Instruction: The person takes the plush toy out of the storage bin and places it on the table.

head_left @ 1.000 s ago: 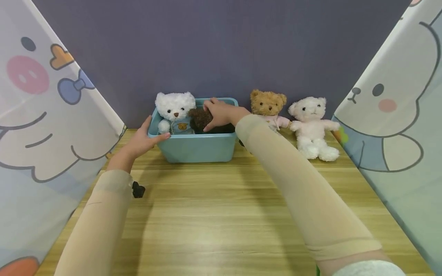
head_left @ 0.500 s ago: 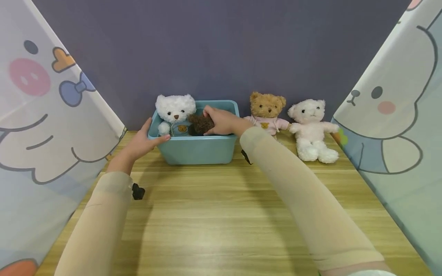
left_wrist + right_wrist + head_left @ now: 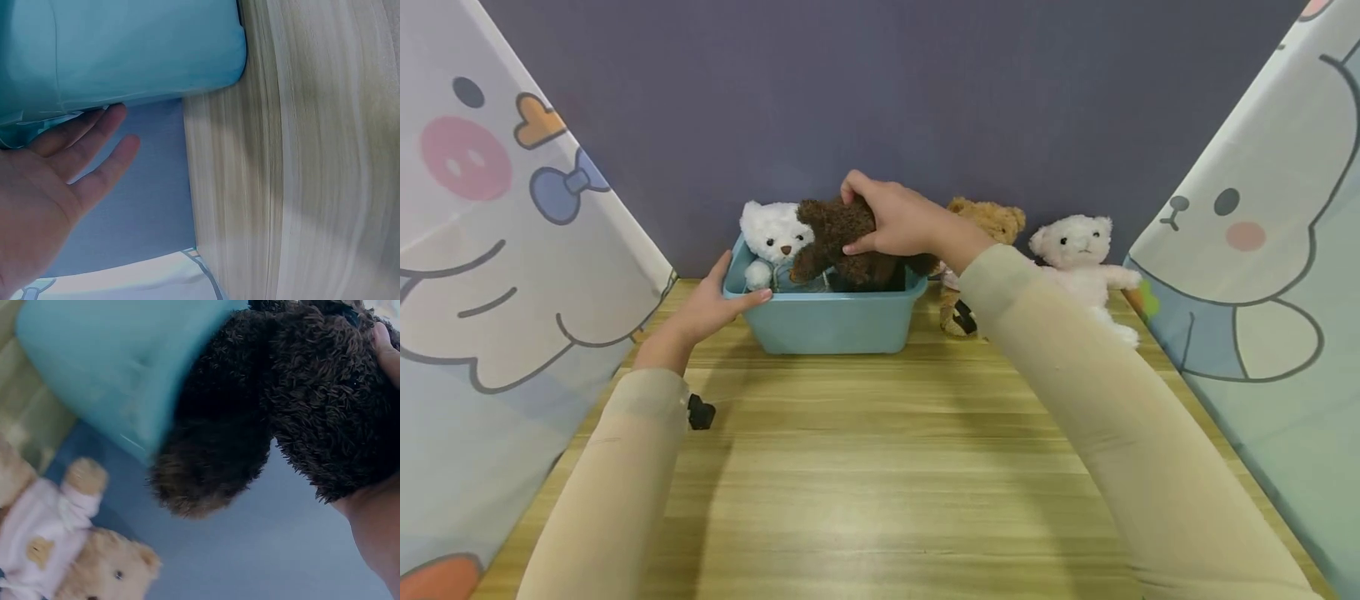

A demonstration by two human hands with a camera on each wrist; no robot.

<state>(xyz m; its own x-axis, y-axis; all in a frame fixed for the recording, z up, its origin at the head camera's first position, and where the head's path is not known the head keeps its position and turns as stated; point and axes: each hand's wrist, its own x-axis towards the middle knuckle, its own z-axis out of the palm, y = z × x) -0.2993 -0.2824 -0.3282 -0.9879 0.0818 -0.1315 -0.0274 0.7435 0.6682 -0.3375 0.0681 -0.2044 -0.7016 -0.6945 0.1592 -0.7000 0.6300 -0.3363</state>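
My right hand [image 3: 898, 215] grips a dark brown teddy bear [image 3: 842, 229] by its upper part, above a light blue plastic bin [image 3: 835, 323]. The bear's lower part reaches over the bin's rim. In the right wrist view, dark brown fur [image 3: 337, 394] fills the area around that hand. My left hand [image 3: 700, 310] rests at the bin's left front corner, thumb along the front rim. The left wrist view shows its fairly straight fingers [image 3: 103, 172] beside the bin's wall [image 3: 144, 50]. A white teddy bear [image 3: 775, 233] in a blue top sits inside the bin's left end.
A tan teddy bear [image 3: 992, 218] in a pink top sits right of the bin, partly behind my right arm. Farther right sits another white bear [image 3: 1078, 242]. The wooden table [image 3: 850, 467] ends at a dark back panel [image 3: 880, 100]; printed side panels [image 3: 1240, 317] flank it.
My right hand has risen with the brown bear, so more of it shows above the bin's rim and partly covers the white bear. My left hand has stayed at the bin's corner.
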